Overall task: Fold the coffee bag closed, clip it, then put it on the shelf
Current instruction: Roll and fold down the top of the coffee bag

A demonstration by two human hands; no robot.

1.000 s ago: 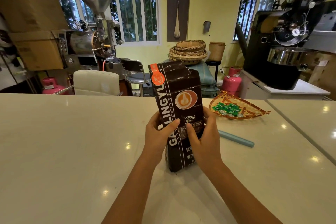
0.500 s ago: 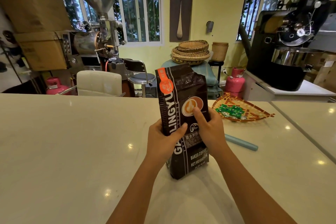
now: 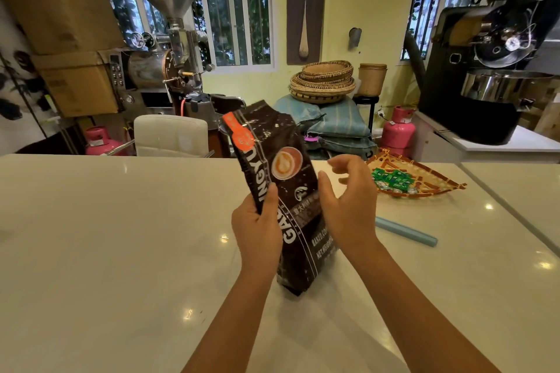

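Observation:
A tall dark brown coffee bag (image 3: 283,188) with an orange tab and a latte picture stands on the pale counter (image 3: 106,236), leaning to the left, its top crumpled. My left hand (image 3: 257,227) grips the bag's left edge at mid height. Beside the bag's right edge is my right hand (image 3: 345,203), fingers spread and curled, apart from the bag or barely touching it. A light blue bar-shaped clip (image 3: 404,232) lies on the counter just right of my right hand.
A woven fan-shaped tray (image 3: 430,175) with green packets sits at the back right of the counter. Behind the counter are a white chair (image 3: 171,135), coffee roasters (image 3: 169,60), pink gas cylinders (image 3: 398,127), stacked baskets (image 3: 322,80) and cardboard boxes (image 3: 75,82). No shelf is visible.
My right hand has come off the bag's front and opened beside it. The bag has tilted further left, held by my left hand alone.

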